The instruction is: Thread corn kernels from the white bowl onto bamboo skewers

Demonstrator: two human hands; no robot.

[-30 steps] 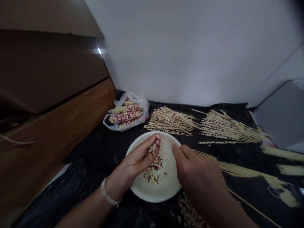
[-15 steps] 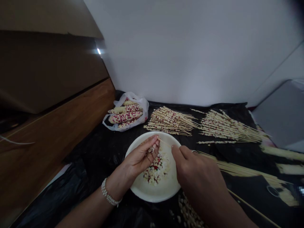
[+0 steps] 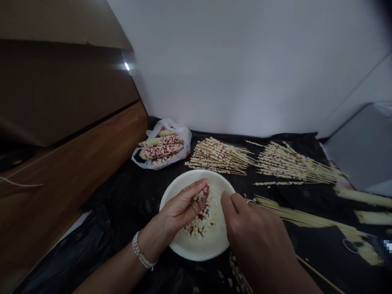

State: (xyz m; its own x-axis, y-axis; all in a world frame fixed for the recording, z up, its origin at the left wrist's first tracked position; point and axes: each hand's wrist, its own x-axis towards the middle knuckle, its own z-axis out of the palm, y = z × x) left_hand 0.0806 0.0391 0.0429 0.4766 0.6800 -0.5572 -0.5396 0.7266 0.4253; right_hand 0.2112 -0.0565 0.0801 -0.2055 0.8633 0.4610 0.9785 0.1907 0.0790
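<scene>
Brown wooden board (image 3: 101, 141) slants down the left of the frame, beside black plastic (image 3: 125, 200) that covers the surface below a pale wall (image 3: 232, 69). Left of centre, a white bag (image 3: 183, 131) gapes around speckled corn cobs (image 3: 162, 152). At lower centre, the left hand (image 3: 180, 206) pinches thumb against fingertips at the end of a thin stick (image 3: 215, 189) and cups a few kernels (image 3: 197, 197) (whether one sits on the tip is too small to tell). Beneath is a white bowl (image 3: 167, 194) with a loose heap (image 3: 199, 226) of corn at its bottom. Just behind it, upper centre, lie loaded sticks (image 3: 211, 155). Right of centre, the right hand (image 3: 252, 224) grips the stick between thumb and forefinger, other fingers curled in. A second loaded pile (image 3: 281, 161) and bare sticks (image 3: 303, 216) fill the right. With the point aimed at the left fingertips, too hard a push could jab skin or split a kernel; a slack pinch could drop corn into the bowl.
</scene>
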